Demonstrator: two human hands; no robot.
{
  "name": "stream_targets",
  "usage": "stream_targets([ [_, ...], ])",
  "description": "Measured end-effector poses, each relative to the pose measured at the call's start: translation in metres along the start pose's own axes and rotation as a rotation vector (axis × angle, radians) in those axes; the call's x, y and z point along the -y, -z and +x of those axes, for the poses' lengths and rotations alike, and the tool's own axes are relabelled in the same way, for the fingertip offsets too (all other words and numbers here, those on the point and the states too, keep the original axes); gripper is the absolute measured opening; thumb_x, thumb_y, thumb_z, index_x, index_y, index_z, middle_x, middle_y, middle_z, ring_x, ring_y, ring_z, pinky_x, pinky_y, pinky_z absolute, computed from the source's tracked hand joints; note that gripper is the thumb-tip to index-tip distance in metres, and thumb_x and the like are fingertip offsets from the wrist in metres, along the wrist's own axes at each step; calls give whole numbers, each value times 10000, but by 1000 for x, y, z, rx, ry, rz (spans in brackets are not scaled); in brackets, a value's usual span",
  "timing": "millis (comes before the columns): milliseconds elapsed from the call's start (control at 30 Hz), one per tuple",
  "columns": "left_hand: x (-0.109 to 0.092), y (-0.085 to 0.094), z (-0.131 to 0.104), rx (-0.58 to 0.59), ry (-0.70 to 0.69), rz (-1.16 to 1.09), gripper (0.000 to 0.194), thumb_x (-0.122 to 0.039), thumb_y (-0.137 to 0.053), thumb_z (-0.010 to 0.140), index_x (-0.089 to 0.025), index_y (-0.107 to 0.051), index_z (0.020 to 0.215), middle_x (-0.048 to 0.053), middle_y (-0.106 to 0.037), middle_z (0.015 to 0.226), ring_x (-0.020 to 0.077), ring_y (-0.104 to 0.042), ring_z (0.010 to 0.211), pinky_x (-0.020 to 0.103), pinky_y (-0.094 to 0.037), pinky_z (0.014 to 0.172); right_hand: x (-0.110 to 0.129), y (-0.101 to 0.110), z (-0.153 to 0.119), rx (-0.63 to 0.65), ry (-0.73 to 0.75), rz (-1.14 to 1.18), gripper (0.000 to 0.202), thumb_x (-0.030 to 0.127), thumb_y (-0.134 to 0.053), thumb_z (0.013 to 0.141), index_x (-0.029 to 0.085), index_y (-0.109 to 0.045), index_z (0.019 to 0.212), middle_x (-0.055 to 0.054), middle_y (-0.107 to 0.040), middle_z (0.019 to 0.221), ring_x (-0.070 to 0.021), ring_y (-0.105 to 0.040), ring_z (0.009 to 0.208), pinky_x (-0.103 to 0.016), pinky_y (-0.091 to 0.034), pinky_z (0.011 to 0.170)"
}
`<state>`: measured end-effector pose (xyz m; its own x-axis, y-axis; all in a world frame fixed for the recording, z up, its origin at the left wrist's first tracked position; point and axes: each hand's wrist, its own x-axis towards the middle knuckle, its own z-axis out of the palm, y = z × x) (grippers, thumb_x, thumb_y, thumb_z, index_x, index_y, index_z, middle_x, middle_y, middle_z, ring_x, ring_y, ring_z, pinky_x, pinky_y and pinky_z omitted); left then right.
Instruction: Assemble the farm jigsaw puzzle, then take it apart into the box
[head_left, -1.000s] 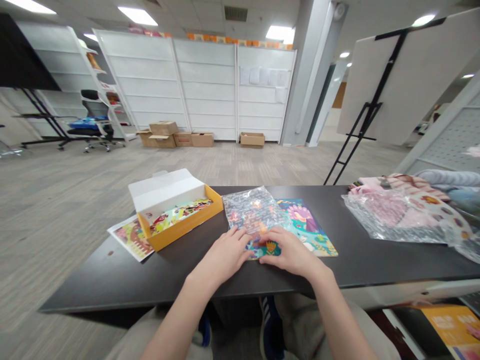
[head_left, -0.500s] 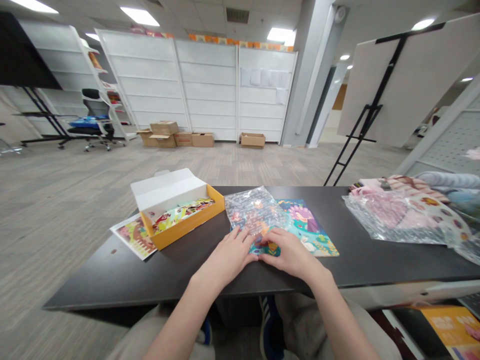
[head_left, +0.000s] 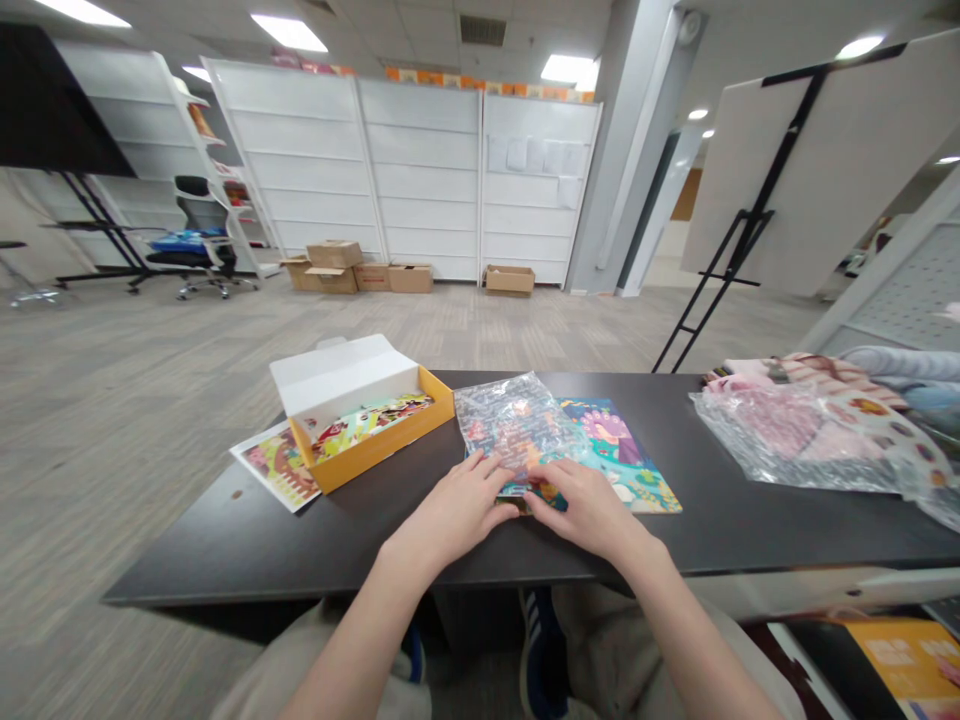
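A crinkled clear plastic bag (head_left: 517,415) lies over the left part of a colourful illustrated board (head_left: 622,450), which shows a purple peacock-like figure and a white rabbit. My left hand (head_left: 465,505) rests at the bag's near left corner, fingers stretched over it and thumb out along the near edge. Beside it, my right hand (head_left: 585,500) has its fingers curled at the bag's near edge, thumb below, pinching the plastic. Printed pictures show through the bag. The fingertips partly hide the near edge.
An orange box (head_left: 382,440) with its white lid up holds printed pieces, left on the black table (head_left: 360,540). A picture sheet (head_left: 277,470) lies partly beneath it. Plastic-wrapped pink fabric (head_left: 787,430) is at right. Beyond are cardboard boxes (head_left: 334,265) and an office chair (head_left: 199,240).
The view has shifted slightly. My thumbs have moved a little apart at the near edge, where a pale rim now shows between them. The bag and board stay in place.
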<state>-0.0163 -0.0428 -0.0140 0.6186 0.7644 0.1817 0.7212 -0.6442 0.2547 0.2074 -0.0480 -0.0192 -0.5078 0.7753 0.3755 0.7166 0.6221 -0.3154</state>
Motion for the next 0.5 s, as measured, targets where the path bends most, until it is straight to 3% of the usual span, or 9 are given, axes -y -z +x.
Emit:
stream_targets([
  [200, 0, -2, 3, 6, 46, 36, 335, -221, -396, 1020, -227, -584, 1297, 89, -629, 1335, 271, -511, 1324, 452, -452, 1085, 3, -9, 0, -51, -45, 126, 229, 275, -483, 999, 231, -673, 1119, -66, -744, 998, -215, -688, 917, -335, -517, 824],
  [400, 5, 2, 2, -1, 24, -2, 285, -301, -511, 986, -211, -628, 1229, 82, -641, 1327, 277, -525, 1302, 458, -419, 1122, 19, -15, 6, -95, -119, 392, 202, 256, -487, 976, 227, -687, 985, -22, -747, 854, -172, -686, 729, -290, -525, 712],
  [500, 10, 3, 0, -23, 35, -60, 364, -339, -607, 935, -201, -607, 1271, 93, -626, 1345, 270, -537, 1284, 438, -432, 1114, 24, -12, 6, -119, -171, 467, 175, 271, -528, 947, 220, -688, 900, -5, -725, 745, -153, -659, 638, -266, -508, 630],
])
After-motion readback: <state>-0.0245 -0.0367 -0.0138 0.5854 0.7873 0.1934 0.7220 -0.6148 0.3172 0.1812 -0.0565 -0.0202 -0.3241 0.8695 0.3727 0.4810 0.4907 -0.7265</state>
